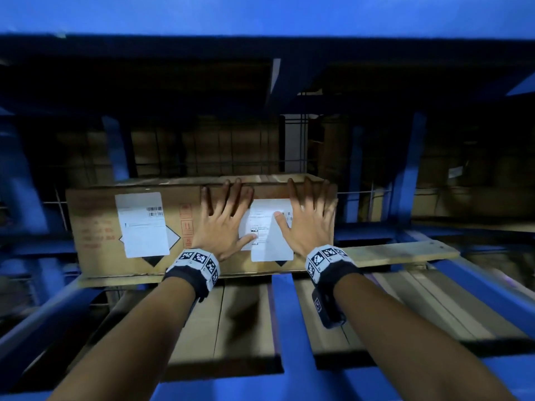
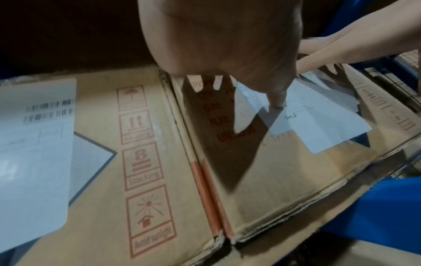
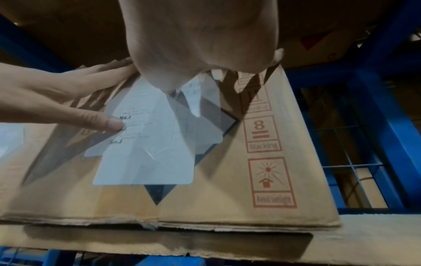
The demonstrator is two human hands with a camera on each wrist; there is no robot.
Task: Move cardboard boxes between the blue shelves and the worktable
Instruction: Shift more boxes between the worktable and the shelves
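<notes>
Two brown cardboard boxes stand side by side on the blue shelf (image 1: 292,328). Both of my hands press flat on the front face of the right box (image 1: 241,266), fingers straight and spread. My left hand (image 1: 224,218) lies left of that box's white label (image 1: 270,244), its thumb touching the label. My right hand (image 1: 308,221) covers the label's right edge, fingertips reaching the top rim. The left box (image 1: 95,227), also with a white label, is untouched. The left wrist view shows the seam between the boxes (image 2: 206,189); the right wrist view shows the right box (image 3: 227,198) and my left hand (image 3: 68,100).
A loose cardboard sheet (image 1: 402,251) lies under the boxes and sticks out to the right. More flat cardboard (image 1: 246,319) rests between the blue beams below my arms. Behind a wire mesh (image 1: 202,146) more boxes stand in the dark. A blue upright (image 1: 408,169) rises at right.
</notes>
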